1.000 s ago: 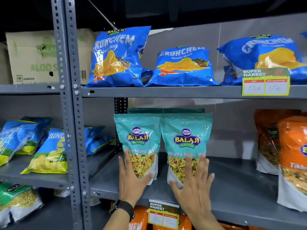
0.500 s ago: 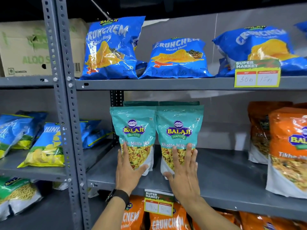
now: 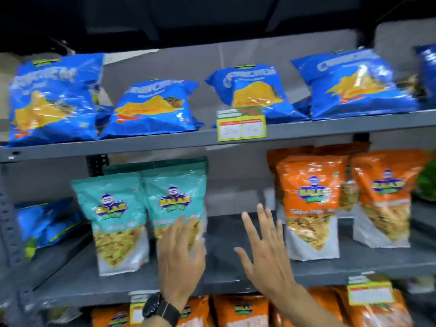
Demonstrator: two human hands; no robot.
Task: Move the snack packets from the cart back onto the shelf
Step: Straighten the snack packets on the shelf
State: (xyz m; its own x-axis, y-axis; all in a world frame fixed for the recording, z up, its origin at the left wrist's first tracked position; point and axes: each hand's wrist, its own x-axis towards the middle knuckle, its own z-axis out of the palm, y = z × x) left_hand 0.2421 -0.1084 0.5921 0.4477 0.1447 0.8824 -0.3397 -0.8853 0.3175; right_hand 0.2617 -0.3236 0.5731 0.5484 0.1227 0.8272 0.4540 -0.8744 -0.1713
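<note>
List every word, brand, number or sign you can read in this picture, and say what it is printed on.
"BALAJI": logo on the teal pouches, barely legible.
"BALAJI": logo on the orange pouches, barely legible.
"CRUNCHEM": name on the blue bags, smeared, only just made out.
Yellow price tag on the upper shelf edge: too blurred to read.
Lower-shelf tags: too blurred to read.

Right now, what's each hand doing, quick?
Left hand: open, fingers spread in front of a teal packet, gripping nothing.
Right hand: open, empty.
</note>
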